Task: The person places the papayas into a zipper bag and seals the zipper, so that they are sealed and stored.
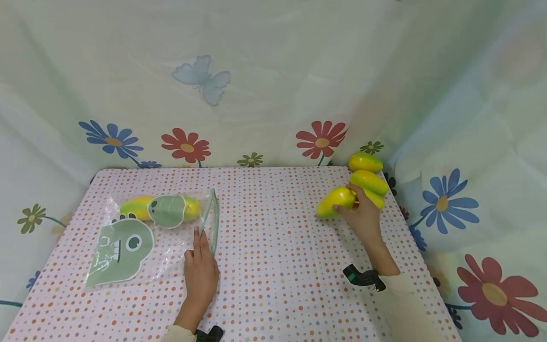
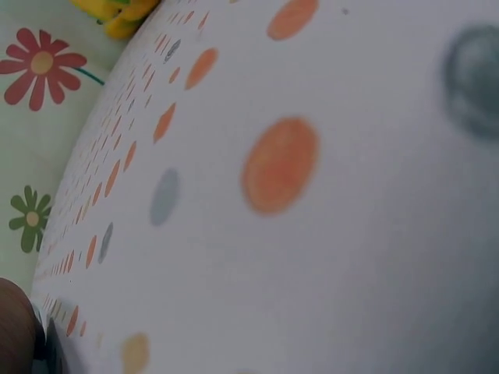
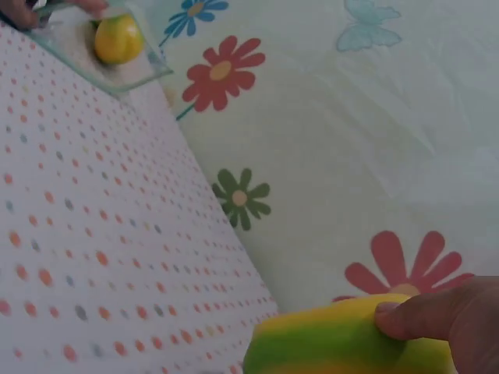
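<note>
My right hand (image 1: pixel 356 206) grips a yellow-green mango (image 1: pixel 333 203) at the table's right side; in the right wrist view its fingers (image 3: pixel 437 318) curl over the same mango (image 3: pixel 335 343). Two more mangoes (image 1: pixel 368 182) lie just behind it, near the far right corner. My left hand (image 1: pixel 201 268) lies flat with straight fingers on the mouth edge of a clear zip bag (image 1: pixel 128 242) printed with green dinosaurs. Inside the bag lies another mango (image 1: pixel 136 207), also seen as mango in the bag (image 3: pixel 117 39) in the right wrist view.
A white cloth with coloured dots covers the table (image 1: pixel 273 247). Flower-printed fabric walls (image 1: pixel 273 95) close in the back and both sides. The left wrist view shows the cloth (image 2: pixel 281 202) up close, with the mangoes (image 2: pixel 117 12) far off.
</note>
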{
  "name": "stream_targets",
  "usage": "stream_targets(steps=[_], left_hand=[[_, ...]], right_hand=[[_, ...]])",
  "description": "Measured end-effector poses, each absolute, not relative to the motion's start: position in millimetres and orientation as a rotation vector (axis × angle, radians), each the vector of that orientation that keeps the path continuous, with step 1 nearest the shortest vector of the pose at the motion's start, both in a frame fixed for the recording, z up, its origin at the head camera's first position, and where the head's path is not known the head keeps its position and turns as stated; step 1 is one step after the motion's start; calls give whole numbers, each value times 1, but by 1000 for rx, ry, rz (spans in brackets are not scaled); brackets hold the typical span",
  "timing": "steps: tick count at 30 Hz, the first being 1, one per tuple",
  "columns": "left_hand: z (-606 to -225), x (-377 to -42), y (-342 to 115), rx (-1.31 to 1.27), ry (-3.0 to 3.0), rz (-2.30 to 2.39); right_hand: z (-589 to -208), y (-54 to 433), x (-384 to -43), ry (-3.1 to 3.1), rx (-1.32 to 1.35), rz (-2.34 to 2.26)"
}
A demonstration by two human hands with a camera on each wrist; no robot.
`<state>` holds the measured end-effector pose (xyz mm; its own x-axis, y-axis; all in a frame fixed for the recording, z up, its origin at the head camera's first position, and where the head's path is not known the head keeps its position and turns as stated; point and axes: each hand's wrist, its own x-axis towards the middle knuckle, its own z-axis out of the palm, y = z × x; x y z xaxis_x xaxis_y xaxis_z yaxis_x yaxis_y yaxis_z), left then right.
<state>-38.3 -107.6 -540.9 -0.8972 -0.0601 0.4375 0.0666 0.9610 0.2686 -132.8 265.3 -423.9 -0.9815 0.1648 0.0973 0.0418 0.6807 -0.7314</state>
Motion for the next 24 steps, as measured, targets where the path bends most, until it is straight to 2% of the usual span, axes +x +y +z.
stream_targets(steps=[7,12,24], left_hand=[[-541,-39,-107,-6,-2678,-382],[-541,-39,-108,-24,-2681,-366],[-537,-38,-101,-11,-2715,-351]], right_hand=[[-454,212,-113,-2676,-239,1447],[-470,167,-104,-2634,-141,1523],[-481,81,-113,-2636,23,1697]])
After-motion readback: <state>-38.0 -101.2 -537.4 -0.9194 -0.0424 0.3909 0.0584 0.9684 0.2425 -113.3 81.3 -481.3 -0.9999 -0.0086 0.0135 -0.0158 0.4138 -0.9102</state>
